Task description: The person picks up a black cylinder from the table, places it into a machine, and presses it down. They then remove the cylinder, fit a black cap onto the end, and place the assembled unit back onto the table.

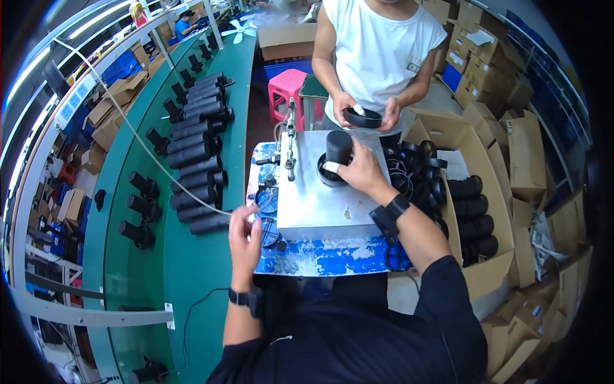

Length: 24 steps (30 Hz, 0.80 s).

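My right hand (pixel 363 169) grips a black ribbed cylinder (pixel 338 144), which stands upright in a dark round fitting (pixel 328 176) on a silver metal box (pixel 313 208). Its thumb has a white covering and rests at the cylinder's near side. Left of the box, my left hand (pixel 245 240) is raised with thumb and fingers apart. A thin pale hose (pixel 173 168) runs down to these fingers; whether they touch it I cannot tell. Close by are blue round parts (pixel 267 200) and a metal clamp lever (pixel 291 147) mounted on the box.
Across from me a person in a white top (pixel 384 51) holds a black ring (pixel 362 118). On the left, a green conveyor (pixel 192 269) carries several black tubes (pixel 192 147). Black rings and cables lie right of the box, beside an open carton (pixel 486 275) of black parts.
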Tool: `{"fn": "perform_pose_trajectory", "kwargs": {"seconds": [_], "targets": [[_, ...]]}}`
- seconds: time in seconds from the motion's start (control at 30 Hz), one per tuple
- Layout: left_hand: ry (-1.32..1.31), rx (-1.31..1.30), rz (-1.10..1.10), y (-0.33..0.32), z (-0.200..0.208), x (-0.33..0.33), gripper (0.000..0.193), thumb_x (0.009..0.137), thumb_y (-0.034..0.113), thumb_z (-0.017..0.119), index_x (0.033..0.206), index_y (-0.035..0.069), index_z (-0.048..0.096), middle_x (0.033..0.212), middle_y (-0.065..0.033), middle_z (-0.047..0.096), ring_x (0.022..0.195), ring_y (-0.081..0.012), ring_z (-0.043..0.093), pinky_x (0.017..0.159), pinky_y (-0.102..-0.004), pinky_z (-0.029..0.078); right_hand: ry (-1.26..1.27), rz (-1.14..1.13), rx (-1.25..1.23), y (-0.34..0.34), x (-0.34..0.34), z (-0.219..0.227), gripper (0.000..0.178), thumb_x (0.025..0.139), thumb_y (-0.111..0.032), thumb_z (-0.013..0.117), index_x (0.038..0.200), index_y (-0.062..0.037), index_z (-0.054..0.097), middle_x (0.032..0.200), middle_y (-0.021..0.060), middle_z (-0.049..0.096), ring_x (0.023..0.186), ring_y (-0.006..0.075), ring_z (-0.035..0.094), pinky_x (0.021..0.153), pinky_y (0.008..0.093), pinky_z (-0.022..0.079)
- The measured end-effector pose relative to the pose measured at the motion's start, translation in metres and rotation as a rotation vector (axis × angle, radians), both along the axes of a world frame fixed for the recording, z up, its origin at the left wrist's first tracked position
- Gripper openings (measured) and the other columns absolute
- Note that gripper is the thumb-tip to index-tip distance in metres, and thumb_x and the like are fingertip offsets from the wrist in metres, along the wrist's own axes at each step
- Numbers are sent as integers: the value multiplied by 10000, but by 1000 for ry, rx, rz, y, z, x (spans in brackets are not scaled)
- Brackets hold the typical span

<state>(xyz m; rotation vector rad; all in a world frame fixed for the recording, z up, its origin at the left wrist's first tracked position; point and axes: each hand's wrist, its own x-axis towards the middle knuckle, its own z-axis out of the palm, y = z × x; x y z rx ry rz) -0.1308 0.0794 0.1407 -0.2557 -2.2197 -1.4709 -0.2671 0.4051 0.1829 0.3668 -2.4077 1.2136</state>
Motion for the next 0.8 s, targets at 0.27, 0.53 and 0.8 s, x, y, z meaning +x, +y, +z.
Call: {"fn": "perform_pose_trajectory", "kwargs": {"seconds": [0.27, 0.53, 0.8], "targets": [[223, 12, 49, -3, 46, 91, 436, 953, 55, 767, 1374, 75, 654, 1343, -83, 599, 915, -159, 562, 742, -273, 483, 565, 493, 80, -73, 125, 127, 424, 919, -151, 819, 1310, -100, 666, 1292, 97, 759, 1212, 253, 718, 1005, 447, 472], [685, -343, -111, -12, 57, 111, 545, 790, 145, 859, 1308, 123, 694, 1231, -104, 688, 903, -269, 659, 712, -373, 517, 868, 561, 171, -133, 171, 28, 332, 977, -241, 737, 1262, -116, 621, 1298, 111, 742, 1219, 292, 702, 1026, 522, 415], [291, -531, 673, -135, 57, 107, 632, 832, 171, 865, 1387, 61, 583, 1242, -196, 658, 1066, -446, 684, 832, -504, 569, -33, 800, -67, -116, 156, -85, 456, 840, -43, 845, 1249, -64, 643, 1290, 131, 700, 1061, 239, 714, 793, 339, 564]]}}
